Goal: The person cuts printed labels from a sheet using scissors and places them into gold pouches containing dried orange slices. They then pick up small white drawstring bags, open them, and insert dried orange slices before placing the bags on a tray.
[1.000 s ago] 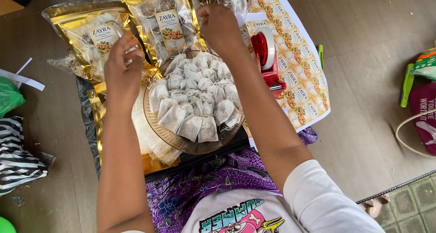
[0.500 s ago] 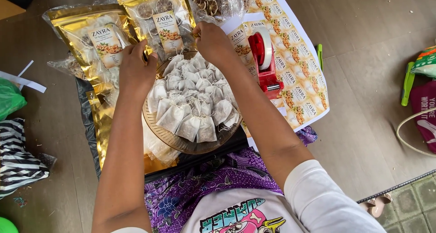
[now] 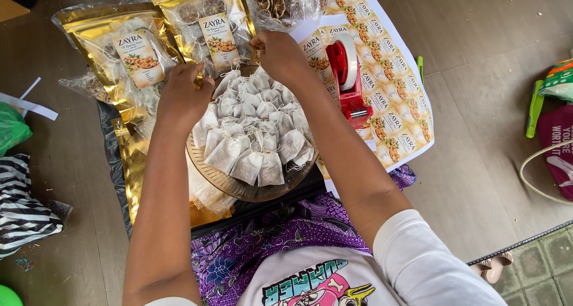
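A gold pouch (image 3: 209,25) with a clear window and a label lies just beyond a round woven tray (image 3: 239,189) heaped with several white tea bags (image 3: 253,133). My left hand (image 3: 182,94) has its fingers curled at the pouch's lower left corner. At the lower right corner, my right hand (image 3: 280,55) pinches the pouch. Both forearms reach over the tray, which rests on my lap.
A second gold pouch (image 3: 125,49) lies at the left, and a clear bag of dried slices (image 3: 280,4) at the top. A red tape dispenser (image 3: 346,73) stands on a sheet of labels (image 3: 394,109). Flat gold pouches (image 3: 134,163), striped cloth (image 3: 21,204), maroon bag (image 3: 558,151).
My left hand moved right from the left pouch to the middle pouch's lower edge. My right hand came down to its other corner. Both hands closed on it.
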